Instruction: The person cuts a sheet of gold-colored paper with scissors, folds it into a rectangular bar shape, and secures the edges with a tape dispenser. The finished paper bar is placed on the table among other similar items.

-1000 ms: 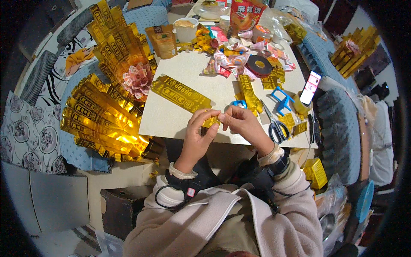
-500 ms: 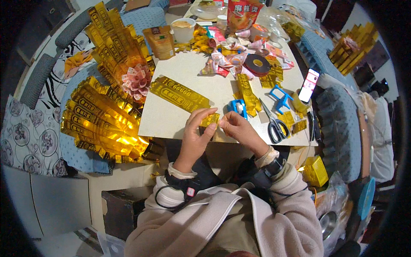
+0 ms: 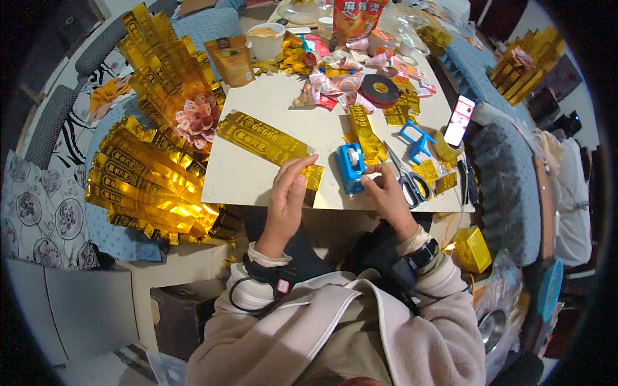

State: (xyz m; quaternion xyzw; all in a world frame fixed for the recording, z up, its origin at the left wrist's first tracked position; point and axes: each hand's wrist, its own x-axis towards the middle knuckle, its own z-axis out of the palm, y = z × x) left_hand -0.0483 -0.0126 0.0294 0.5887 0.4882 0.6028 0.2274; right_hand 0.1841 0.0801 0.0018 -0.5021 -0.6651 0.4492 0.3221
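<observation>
- The left hand (image 3: 286,193) lies flat on the near end of a long gold foil strip (image 3: 270,143), fingers stretched and together, pressing it on the table (image 3: 257,180) and not gripping it.
- The strip runs slanted over the pale table top, from the far left toward the near edge (its near end is partly under the fingers).
- The right hand (image 3: 386,193) is at the blue tape dispenser (image 3: 351,167), with the fingertips pinched at its right side; I think they hold the tape end, but it is too small to tell for sure.
- The dispenser stands near the table's front edge, between both hands, just beside the strip's end.
- Scissors (image 3: 407,180) with dark handles lie just right of the right hand.
- A second blue holder (image 3: 415,138) and a phone (image 3: 459,120) with a lit screen are farther right.
- A dark tape roll (image 3: 380,90) sits at the far side, among coloured papers.
- Big fans of gold strips (image 3: 141,186) are piled left of the table, one with a pink paper flower (image 3: 196,119).
</observation>
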